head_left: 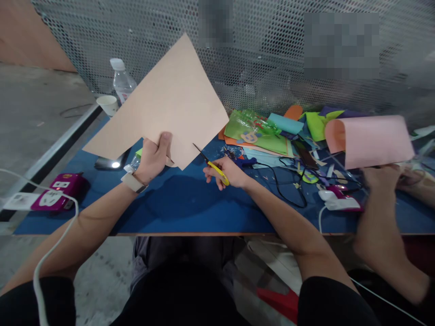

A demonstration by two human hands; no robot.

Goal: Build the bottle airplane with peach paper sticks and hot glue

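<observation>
A large peach-coloured sheet (180, 95), with a cut-out notch along its lower edge, is held up above the table. My left hand (154, 154) grips it at that notch, thumb on the near face and the other fingers mostly hidden. In my right hand (227, 172) is a pair of scissors (214, 166) with yellow handles and dark blades. Its tip points up and left, close to the sheet's lower right edge; whether the two touch I cannot tell. Under the sheet, a phone (110, 162) with a bright light lies partly covered.
Beyond the sheet stand a clear bottle (122, 81) and a paper cup (107, 104). Purple power strips (59, 192) with white cables lie on the blue table (190, 213). Coloured sheets (258, 136), a glue gun (244, 161) and scraps lie right. A co-worker's hands (380, 176) hold a pink sheet (377, 140).
</observation>
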